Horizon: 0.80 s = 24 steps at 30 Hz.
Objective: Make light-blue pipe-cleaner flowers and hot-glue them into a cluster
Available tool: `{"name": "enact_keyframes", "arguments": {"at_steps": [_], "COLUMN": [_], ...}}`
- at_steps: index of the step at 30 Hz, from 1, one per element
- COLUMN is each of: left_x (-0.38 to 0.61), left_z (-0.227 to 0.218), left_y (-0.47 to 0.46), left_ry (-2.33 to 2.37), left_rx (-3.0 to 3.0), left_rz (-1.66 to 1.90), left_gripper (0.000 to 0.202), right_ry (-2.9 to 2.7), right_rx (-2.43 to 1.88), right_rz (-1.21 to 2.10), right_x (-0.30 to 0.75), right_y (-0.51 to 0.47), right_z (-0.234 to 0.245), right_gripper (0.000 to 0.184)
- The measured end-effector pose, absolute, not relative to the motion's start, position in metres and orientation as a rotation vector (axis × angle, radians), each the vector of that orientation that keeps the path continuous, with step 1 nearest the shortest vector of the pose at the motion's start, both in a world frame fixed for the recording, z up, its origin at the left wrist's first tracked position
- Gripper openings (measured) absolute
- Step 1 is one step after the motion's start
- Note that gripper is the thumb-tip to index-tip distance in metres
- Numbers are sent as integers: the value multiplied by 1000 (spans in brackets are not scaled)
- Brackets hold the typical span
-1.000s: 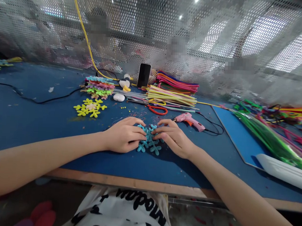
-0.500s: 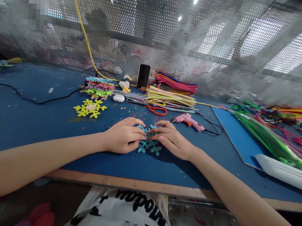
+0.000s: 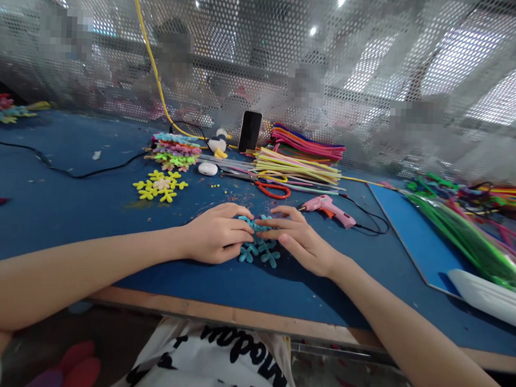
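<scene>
A light-blue pipe-cleaner snowflake [image 3: 269, 257] lies flat on the blue table in front of me, partly covered by my fingers. My left hand [image 3: 217, 233] is at its left side, fingers bent together and closed on the left edge; the thumb tip is partly hidden. Over the upper right part, my right hand [image 3: 305, 238] reaches with its fingers stretched and apart, the tips touching the snowflake. A pink glue gun [image 3: 332, 211] lies just beyond my right hand. Past my left hand sits a yellow snowflake [image 3: 161, 186] with a pale centre.
Behind are a stack of coloured snowflakes [image 3: 176, 150], red-handled scissors [image 3: 273, 189], a white earbud case [image 3: 208, 169], a bundle of yellow pipe cleaners [image 3: 297, 165] and a standing phone [image 3: 250, 131]. To the right lie a blue board [image 3: 410, 234] and bagged green pipe cleaners [image 3: 465, 237].
The whole view has shifted slightly. My right fingers stretch a little further left across the blue snowflake. My left hand stays at its left edge.
</scene>
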State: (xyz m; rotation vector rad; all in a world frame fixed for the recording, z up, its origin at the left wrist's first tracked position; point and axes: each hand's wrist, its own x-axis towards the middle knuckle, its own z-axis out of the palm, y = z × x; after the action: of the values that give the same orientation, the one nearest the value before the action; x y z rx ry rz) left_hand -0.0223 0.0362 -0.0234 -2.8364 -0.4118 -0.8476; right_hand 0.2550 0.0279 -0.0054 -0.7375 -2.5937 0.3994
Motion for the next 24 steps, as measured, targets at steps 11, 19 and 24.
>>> {"name": "enact_keyframes", "arguments": {"at_steps": [11,19,24], "left_x": [-28,-31,-28], "left_z": [-20,-18,-23], "left_y": [33,33,36], "left_ry": [-418,-361,-602], "left_rx": [-2620,-2560,-2563], "left_rz": [-988,-1000,-918], "left_gripper": [15,16,20], "right_ry": [-2503,-2561,-2349], "right_rx": [-723,-702,-751], "right_rz": [428,482,199], "right_x": [254,254,249], "right_y": [27,28,28], "right_z": [-6,-6,-2], "right_gripper": [55,53,37]}}
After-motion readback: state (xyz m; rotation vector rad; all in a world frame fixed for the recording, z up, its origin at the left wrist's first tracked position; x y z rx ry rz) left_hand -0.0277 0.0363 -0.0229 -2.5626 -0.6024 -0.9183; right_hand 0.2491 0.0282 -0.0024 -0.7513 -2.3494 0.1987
